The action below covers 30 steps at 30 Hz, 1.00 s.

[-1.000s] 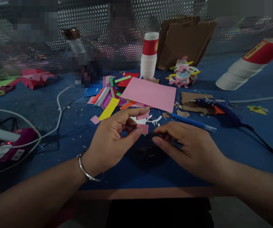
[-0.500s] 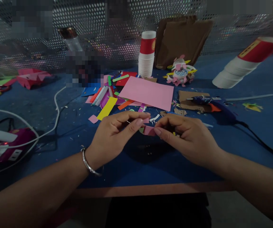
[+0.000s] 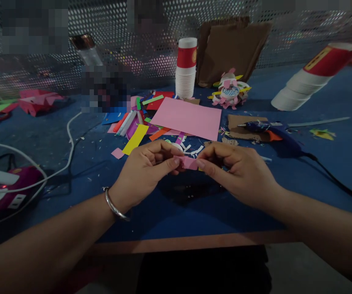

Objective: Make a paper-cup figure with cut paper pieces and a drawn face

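Note:
A small strip of pink paper point(image 3: 190, 163) is stretched between my two hands above the blue table. My left hand point(image 3: 147, 173) pinches its left end between thumb and fingers; a silver bangle circles that wrist. At the other end, the thumb and forefinger of my right hand point(image 3: 237, 173) are closed on the strip. Just beyond lie white paper scraps point(image 3: 197, 150), a yellow paper strip point(image 3: 135, 139) and a large pink sheet point(image 3: 188, 119). The fingertips partly cover the strip's ends.
A glue gun point(image 3: 281, 134) rests on cardboard at right, its black cord trailing. Stacked paper cups point(image 3: 186, 69) stand at the back; another cup stack point(image 3: 313, 79) leans at right. A paper craft point(image 3: 229, 90) sits between them. White cable point(image 3: 68, 151) crosses the left side.
The strip has turned flatter and straighter between my fingers, and the loose upper flap no longer shows. Both hands have shifted slightly. The view has moved a little.

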### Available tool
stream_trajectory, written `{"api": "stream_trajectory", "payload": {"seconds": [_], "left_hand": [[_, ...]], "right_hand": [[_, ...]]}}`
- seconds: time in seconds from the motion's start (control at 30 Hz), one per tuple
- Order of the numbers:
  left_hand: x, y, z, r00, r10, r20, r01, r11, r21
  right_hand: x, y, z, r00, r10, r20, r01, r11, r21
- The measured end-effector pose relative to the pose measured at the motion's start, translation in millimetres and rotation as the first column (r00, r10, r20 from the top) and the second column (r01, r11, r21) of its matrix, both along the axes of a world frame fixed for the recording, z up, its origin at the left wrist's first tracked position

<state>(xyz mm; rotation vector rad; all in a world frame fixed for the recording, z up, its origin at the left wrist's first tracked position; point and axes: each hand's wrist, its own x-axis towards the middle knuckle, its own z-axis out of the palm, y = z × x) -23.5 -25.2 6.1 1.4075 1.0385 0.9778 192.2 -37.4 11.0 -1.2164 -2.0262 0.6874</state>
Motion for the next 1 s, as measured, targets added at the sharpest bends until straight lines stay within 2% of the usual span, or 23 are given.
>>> {"api": "stream_trajectory", "payload": {"seconds": [0.2,0.37,0.47,0.57,0.63,0.73,0.87,0.93,1.0], "left_hand": [[-3.9,0.9,5.3,0.997,-0.039,-0.069,0.035,0.998,-0.059],[-12.9,3.2,19.3,0.972,-0.073,-0.223,0.058,0.996,-0.074],[-20.0,3.7,22.4,0.911,-0.132,-0.391,0.11,0.991,-0.078],[-25.2,3.5,19.3,0.812,-0.147,-0.565,0.176,0.984,-0.003],[-27.1,3.4,17.3,0.763,-0.15,-0.628,0.216,0.976,0.029],[-28.0,2.7,18.7,0.75,-0.121,-0.651,0.235,0.968,0.091],[-24.7,-1.9,24.8,0.787,0.018,-0.616,0.164,0.958,0.237],[-19.5,-4.8,24.9,0.857,-0.013,-0.515,0.138,0.969,0.206],[-12.1,-6.7,21.6,0.919,-0.109,-0.38,0.159,0.982,0.101]], "right_hand": [[2.2,1.5,-1.5,0.999,-0.042,0.024,0.042,0.999,0.032],[2.7,3.3,-1.5,0.998,-0.06,-0.009,0.061,0.998,0.025],[2.8,4.0,-1.5,0.998,-0.069,-0.012,0.07,0.997,0.033],[2.8,4.4,-2.0,0.998,-0.057,-0.002,0.057,0.998,0.028],[2.7,4.5,-2.7,0.999,-0.044,-0.001,0.044,0.999,0.016],[2.8,4.7,-3.7,0.999,-0.04,0.012,0.04,0.999,-0.003],[2.5,4.7,-3.0,0.999,-0.024,0.021,0.024,1.0,-0.01],[1.7,4.4,-1.9,1.0,-0.01,0.015,0.01,1.0,-0.007],[0.4,3.8,-1.0,1.0,-0.006,0.012,0.006,1.0,0.003]]}}
